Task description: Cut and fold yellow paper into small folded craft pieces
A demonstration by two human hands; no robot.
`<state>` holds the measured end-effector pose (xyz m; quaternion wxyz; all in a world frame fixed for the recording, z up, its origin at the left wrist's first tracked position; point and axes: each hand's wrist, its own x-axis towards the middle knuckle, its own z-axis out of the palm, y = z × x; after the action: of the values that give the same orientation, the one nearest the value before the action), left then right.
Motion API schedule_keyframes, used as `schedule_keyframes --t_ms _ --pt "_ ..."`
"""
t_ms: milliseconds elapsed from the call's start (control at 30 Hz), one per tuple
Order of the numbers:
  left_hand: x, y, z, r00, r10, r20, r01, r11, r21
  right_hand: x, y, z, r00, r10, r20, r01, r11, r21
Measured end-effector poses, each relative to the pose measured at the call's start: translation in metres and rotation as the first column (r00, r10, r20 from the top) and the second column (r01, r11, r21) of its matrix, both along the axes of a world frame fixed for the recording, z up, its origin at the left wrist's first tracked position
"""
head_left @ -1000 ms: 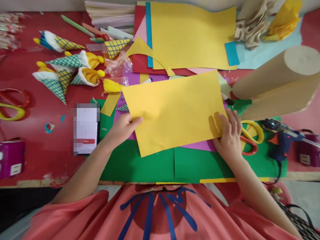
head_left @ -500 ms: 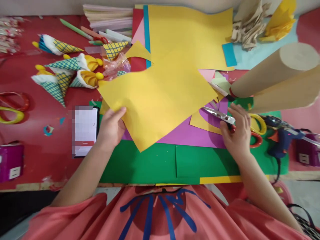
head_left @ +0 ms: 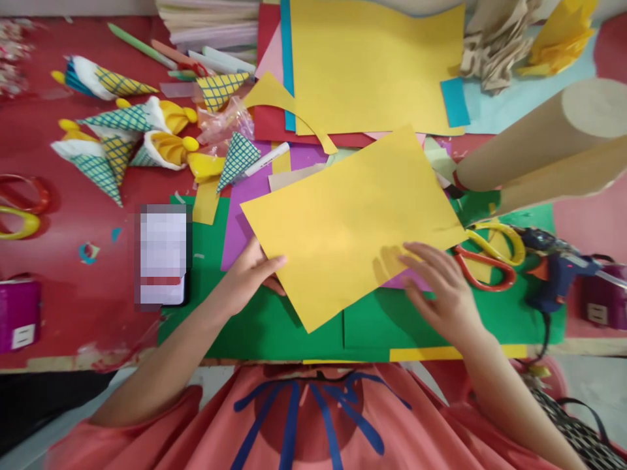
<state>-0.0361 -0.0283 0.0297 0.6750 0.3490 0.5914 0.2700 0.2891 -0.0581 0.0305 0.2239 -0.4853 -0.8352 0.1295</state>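
Observation:
A rectangular yellow sheet of paper point(head_left: 337, 228) lies aslant in front of me, over purple point(head_left: 240, 215) and green sheets point(head_left: 274, 333). My left hand point(head_left: 255, 271) pinches its lower left edge, thumb on top and fingers underneath. At the lower right edge of the sheet hovers my right hand point(head_left: 441, 294), fingers apart and holding nothing; its shadow falls on the paper. Scissors point(head_left: 490, 258) with a yellow and a red handle rest just right of that hand, their blades hidden under the sheet.
On the right are a blue glue gun point(head_left: 561, 277) and a big brown paper roll point(head_left: 533, 143). A phone point(head_left: 164, 258) lies on the left. Behind it are several patterned paper cones point(head_left: 117, 156). Another yellow sheet point(head_left: 372, 65) lies at the back.
The yellow sheet has come toward me and to the right with my left hand, baring a patterned cone and a white pen. My right hand has left the scissors and moved over to the sheet.

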Motion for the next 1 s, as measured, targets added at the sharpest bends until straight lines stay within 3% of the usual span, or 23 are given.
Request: schedule_keyframes --t_ms 100,200,333,400,467,533,600,667,733,800,867,900,933,1000 --pt "0.006 -0.004 -0.006 0.997 0.073 -0.015 -0.069 0.98 0.184 -0.028 -0.015 0.002 0.975 0.19 0.117 -0.184 0.981 -0.063" --pt "0.017 -0.013 -0.01 0.982 0.186 0.033 -0.187 0.926 0.329 -0.055 -0.028 0.0 0.966 0.209 0.15 -0.204 0.978 -0.047" --pt "0.031 -0.032 -0.005 0.924 0.382 0.013 -0.379 0.909 0.175 -0.07 -0.036 -0.003 0.991 0.13 0.011 -0.131 0.989 0.07" --pt "0.035 -0.043 -0.002 0.912 0.407 0.051 -0.409 0.91 0.06 -0.068 -0.037 -0.005 0.994 0.093 -0.049 -0.089 0.992 0.093" --pt "0.035 -0.054 0.0 0.922 0.359 0.145 -0.367 0.929 0.035 -0.061 -0.035 -0.007 0.99 0.069 -0.119 -0.062 0.996 0.067" --pt "0.032 -0.064 -0.002 0.947 0.214 0.239 -0.235 0.97 0.064 -0.052 -0.032 -0.008 0.978 0.064 -0.199 -0.063 0.998 0.016" --pt "0.027 -0.071 -0.005 0.956 0.091 0.279 -0.144 0.974 0.173 -0.041 -0.028 -0.009 0.963 0.059 -0.263 -0.076 0.996 -0.056" --pt "0.02 -0.072 -0.009 0.979 0.044 0.2 -0.108 0.94 0.324 -0.028 -0.026 -0.008 0.952 0.036 -0.304 -0.086 0.985 -0.152" --pt "0.012 -0.068 -0.013 0.998 0.064 0.002 -0.056 0.856 0.514 -0.016 -0.024 -0.006 0.946 0.009 -0.325 -0.085 0.972 -0.219" --pt "0.002 -0.059 -0.014 0.962 0.11 -0.25 0.086 0.745 0.661 -0.004 -0.023 -0.002 0.941 0.001 -0.338 -0.091 0.964 -0.249" --pt "-0.009 -0.048 -0.013 0.891 0.195 -0.411 0.242 0.562 0.791 0.004 -0.02 0.002 0.937 0.009 -0.35 -0.107 0.959 -0.262" --pt "-0.013 -0.042 -0.011 0.855 0.215 -0.472 0.328 0.481 0.813 0.007 -0.019 0.004 0.935 0.018 -0.354 -0.121 0.955 -0.272" --pt "-0.018 -0.037 -0.009 0.809 0.163 -0.565 0.465 0.412 0.784 0.01 -0.018 0.006 0.933 0.027 -0.358 -0.137 0.949 -0.284" --pt "-0.022 -0.029 -0.003 0.739 -0.027 -0.673 0.646 0.307 0.699 0.013 -0.016 0.01 0.927 0.033 -0.373 -0.159 0.936 -0.314"
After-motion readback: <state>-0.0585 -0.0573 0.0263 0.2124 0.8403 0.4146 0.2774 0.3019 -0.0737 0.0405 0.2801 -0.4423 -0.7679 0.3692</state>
